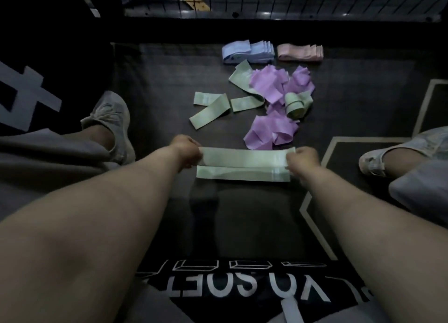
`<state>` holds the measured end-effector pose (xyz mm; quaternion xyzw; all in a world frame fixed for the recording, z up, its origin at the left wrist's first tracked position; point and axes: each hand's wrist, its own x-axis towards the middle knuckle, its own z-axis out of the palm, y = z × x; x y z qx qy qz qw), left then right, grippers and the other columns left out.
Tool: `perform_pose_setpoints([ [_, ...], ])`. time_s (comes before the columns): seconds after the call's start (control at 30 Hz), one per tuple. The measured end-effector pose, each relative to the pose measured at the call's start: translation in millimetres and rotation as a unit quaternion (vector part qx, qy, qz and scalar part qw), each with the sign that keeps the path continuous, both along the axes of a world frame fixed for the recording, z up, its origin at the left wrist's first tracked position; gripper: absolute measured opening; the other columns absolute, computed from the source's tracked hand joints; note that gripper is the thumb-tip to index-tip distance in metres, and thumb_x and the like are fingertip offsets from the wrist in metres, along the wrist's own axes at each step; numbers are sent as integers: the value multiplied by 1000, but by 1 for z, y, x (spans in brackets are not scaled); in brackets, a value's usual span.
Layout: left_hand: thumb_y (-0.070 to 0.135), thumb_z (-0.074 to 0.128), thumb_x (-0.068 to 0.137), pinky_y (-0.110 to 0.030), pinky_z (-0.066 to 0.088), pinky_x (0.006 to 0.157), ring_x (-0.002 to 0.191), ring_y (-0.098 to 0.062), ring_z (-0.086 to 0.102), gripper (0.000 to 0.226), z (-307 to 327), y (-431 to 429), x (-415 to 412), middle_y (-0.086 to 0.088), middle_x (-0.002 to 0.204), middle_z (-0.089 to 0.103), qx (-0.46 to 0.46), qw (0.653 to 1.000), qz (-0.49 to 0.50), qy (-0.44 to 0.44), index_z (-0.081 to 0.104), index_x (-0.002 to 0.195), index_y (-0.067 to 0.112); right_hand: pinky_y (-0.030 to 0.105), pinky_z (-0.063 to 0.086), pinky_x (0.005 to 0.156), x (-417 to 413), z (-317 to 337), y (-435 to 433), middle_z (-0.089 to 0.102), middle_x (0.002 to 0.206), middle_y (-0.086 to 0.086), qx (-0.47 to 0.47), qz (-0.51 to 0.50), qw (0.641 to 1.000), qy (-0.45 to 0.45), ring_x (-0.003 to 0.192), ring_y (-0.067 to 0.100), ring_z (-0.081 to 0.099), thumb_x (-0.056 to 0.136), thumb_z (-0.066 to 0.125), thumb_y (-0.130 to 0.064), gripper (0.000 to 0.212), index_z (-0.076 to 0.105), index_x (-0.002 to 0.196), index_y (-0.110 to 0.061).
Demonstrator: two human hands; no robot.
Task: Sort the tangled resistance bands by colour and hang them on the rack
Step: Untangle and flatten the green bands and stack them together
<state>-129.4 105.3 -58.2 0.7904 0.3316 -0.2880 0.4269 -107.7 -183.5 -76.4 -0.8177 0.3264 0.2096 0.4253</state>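
A pale green band is stretched flat between my hands, just above a second green band lying on the dark mat. My left hand grips its left end and my right hand pinches its right end. Beyond them lie loose green bands, a rolled green band and a tangle of purple bands. At the far edge of the mat sit a folded stack of blue bands and a folded stack of pink bands.
A black wire rack runs across the top, behind the mat. My left shoe and knee are at the left, my right shoe at the right. A dark mat with pale lines covers the floor.
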Motion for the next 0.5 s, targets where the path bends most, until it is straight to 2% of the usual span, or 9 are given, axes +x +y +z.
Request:
perform_pose_setpoints([
  [0.07,0,64,88,-29,51,64,85,-26,64,16,-22,-9,-2,-13,102,68,25,1000,-1,-8,64,91,16,33,48,73,-8,-14,-8,65,94,12,-56,74,996,8,86,28,61,93,56,-9,12,67,92,-6],
  [0.17,4,66,85,-33,54,85,101,-27,64,22,-50,-18,-6,-11,111,67,76,996,-35,-15,65,105,14,28,42,78,-13,-35,-20,66,99,9,-110,131,985,34,97,31,62,95,56,-16,13,67,99,-11],
  [0.27,7,66,86,-30,52,83,100,-26,63,23,-69,-22,-11,-9,112,67,91,995,-42,-15,66,108,14,29,43,81,-16,-50,-26,68,107,13,-131,156,978,38,102,33,63,93,58,-19,13,63,104,-15],
  [0.37,8,62,87,-25,44,78,94,-21,59,23,-82,-21,-13,-7,113,66,101,994,-45,-12,66,109,16,33,46,88,-18,-57,-26,64,111,11,-139,187,972,37,106,32,61,94,61,-21,23,56,116,-19],
  [0.5,10,63,88,-27,47,88,108,-26,61,27,-92,-21,-14,-9,122,62,123,990,-60,-11,67,113,18,36,45,90,-18,-66,-24,60,115,12,-149,222,963,25,107,31,59,95,61,-20,29,54,123,-18],
])
